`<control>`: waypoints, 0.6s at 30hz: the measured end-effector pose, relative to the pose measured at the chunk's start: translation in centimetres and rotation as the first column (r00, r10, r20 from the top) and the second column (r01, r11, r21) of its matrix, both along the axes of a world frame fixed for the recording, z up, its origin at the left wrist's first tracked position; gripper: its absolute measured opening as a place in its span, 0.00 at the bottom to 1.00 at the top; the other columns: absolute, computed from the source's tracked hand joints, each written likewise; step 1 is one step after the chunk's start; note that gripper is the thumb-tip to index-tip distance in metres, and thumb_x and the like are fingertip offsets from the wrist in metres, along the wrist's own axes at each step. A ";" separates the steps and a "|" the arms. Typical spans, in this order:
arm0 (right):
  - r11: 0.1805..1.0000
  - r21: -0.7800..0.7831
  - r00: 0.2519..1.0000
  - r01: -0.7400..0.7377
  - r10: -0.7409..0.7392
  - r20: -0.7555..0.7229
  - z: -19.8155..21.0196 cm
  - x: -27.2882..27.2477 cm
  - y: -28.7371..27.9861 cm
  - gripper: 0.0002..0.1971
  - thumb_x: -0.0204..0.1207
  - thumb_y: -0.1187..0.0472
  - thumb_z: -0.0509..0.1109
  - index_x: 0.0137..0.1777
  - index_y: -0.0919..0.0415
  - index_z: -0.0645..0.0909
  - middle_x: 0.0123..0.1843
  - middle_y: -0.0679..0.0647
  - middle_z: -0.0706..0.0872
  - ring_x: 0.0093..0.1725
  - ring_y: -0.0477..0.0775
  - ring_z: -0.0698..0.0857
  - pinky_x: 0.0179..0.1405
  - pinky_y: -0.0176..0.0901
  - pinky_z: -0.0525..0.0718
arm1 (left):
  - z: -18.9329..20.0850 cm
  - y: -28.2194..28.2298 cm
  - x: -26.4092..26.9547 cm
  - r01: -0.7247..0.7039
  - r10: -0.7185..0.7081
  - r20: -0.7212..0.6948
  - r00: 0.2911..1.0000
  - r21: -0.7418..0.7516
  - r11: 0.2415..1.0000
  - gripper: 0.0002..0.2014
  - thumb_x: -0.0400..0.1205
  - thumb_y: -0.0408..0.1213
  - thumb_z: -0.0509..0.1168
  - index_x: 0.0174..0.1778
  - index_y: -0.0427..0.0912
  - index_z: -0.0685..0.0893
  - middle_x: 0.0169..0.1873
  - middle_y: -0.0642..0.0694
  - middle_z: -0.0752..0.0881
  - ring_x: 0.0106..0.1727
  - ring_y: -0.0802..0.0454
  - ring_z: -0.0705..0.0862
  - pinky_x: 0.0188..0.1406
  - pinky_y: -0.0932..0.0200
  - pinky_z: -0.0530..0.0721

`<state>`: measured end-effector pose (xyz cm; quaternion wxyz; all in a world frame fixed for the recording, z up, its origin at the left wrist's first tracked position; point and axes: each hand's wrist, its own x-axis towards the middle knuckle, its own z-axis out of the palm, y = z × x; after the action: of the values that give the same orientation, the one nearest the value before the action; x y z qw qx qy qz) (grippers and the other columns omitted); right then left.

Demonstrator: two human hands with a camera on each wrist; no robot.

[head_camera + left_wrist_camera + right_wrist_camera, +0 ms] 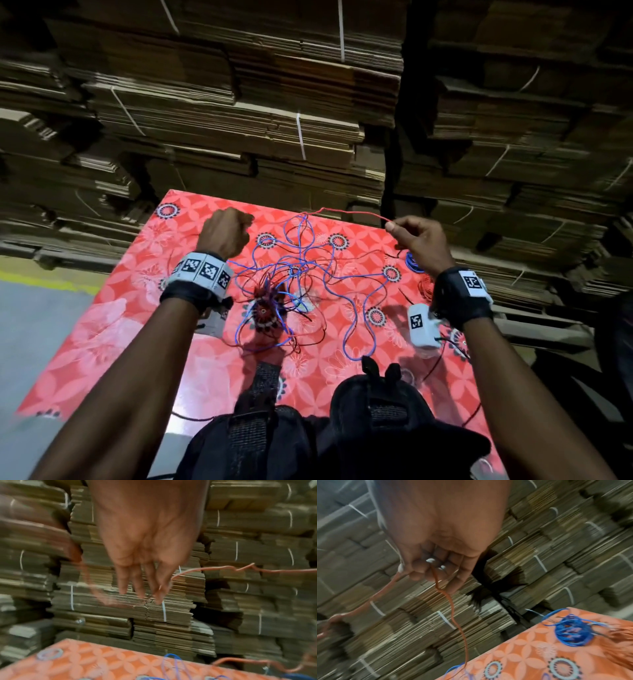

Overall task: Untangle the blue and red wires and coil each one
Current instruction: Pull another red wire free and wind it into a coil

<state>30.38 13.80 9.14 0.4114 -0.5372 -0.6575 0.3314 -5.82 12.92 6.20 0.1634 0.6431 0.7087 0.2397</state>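
Wires (301, 274) are mostly tangled; one blue coil (571, 632) is done. Our right hand (416, 240) pinches red wire (349, 210); left hand (224, 236) fingers unclear.

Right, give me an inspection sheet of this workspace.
Surface: table under a red floral cloth.
Job's things: blue wire and red wire tangled mid-table; small blue coil at the right.
Clutter: nothing seen.
Hands: right hand pinches the raised red wire; left hand raised, its grip unclear.
Cables: thin dark leads from the wrist cameras.
Surroundings: strapped flat cardboard stacks.
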 end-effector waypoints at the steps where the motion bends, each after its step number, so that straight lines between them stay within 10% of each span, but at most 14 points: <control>1: 1.000 0.000 1.000 -0.014 0.014 -0.002 0.2 -0.7 -0.1 0.03 0.79 0.62 0.74 0.43 0.57 0.87 0.34 0.51 0.85 0.31 0.46 0.81 0.31 0.41 0.82 | 0.2 -0.3 0.7 -0.002 0.001 0.017 1.000 0.017 1.000 0.25 0.73 0.24 0.64 0.66 0.40 0.86 0.60 0.32 0.87 0.64 0.35 0.83 0.64 0.46 0.79; 6: 0.996 -0.025 0.994 -0.087 0.089 0.065 0.4 -4.6 -0.6 0.07 0.77 0.58 0.76 0.49 0.61 0.90 0.35 0.48 0.87 0.31 0.36 0.80 0.30 0.31 0.77 | 2.8 -1.4 5.5 0.181 -0.244 0.109 0.964 0.407 0.895 0.25 0.77 0.29 0.62 0.72 0.38 0.81 0.66 0.36 0.84 0.67 0.41 0.83 0.69 0.51 0.79; 10: 0.986 0.013 0.986 -0.167 0.167 0.005 1.0 -7.0 -0.8 0.09 0.77 0.64 0.76 0.49 0.72 0.89 0.34 0.52 0.85 0.28 0.32 0.77 0.28 0.24 0.71 | 3.4 -1.0 8.5 0.500 -0.531 0.014 0.847 0.317 0.806 0.16 0.81 0.47 0.66 0.60 0.44 0.89 0.50 0.45 0.91 0.51 0.45 0.88 0.47 0.49 0.85; 18: 0.991 0.002 0.980 -0.131 0.130 0.153 0.3 -5.0 0.4 0.10 0.74 0.51 0.78 0.40 0.59 0.90 0.34 0.54 0.89 0.34 0.42 0.81 0.35 0.40 0.78 | 3.6 0.4 5.2 0.228 -0.411 0.267 0.872 0.522 0.822 0.10 0.79 0.41 0.69 0.49 0.41 0.92 0.34 0.49 0.86 0.35 0.56 0.84 0.35 0.52 0.81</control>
<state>25.36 14.21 9.42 0.3404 -0.5143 -0.7229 0.3115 -0.64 13.35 9.81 0.1692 0.7178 0.4645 0.4903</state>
